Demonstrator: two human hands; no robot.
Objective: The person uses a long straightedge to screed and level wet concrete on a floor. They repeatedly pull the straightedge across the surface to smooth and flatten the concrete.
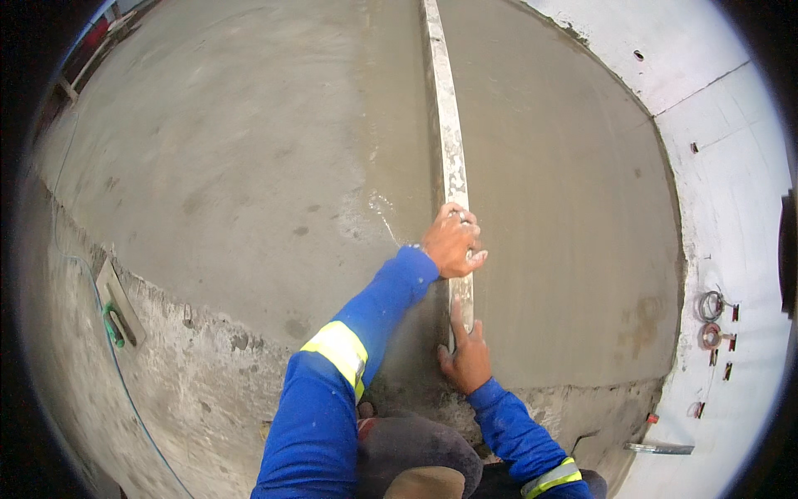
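A long, pale straightedge spattered with mortar runs from near my knees to the far edge of the view, lying along the smooth grey mortar surface. Partway up its near part, my left hand is wrapped over it, the fingers curled. Closer to me, my right hand holds its near end, with the index finger stretched along the bar and the thumb at its left side. Both hands look dusted with mortar. Wet-looking mortar shows on either side of the bar, and a lighter streak marks the surface left of it.
A trowel with a green handle lies at the left on rough concrete, beside a thin blue cord. A white wall with small boxes and coiled wires stands at the right. Near its foot is a metal bar.
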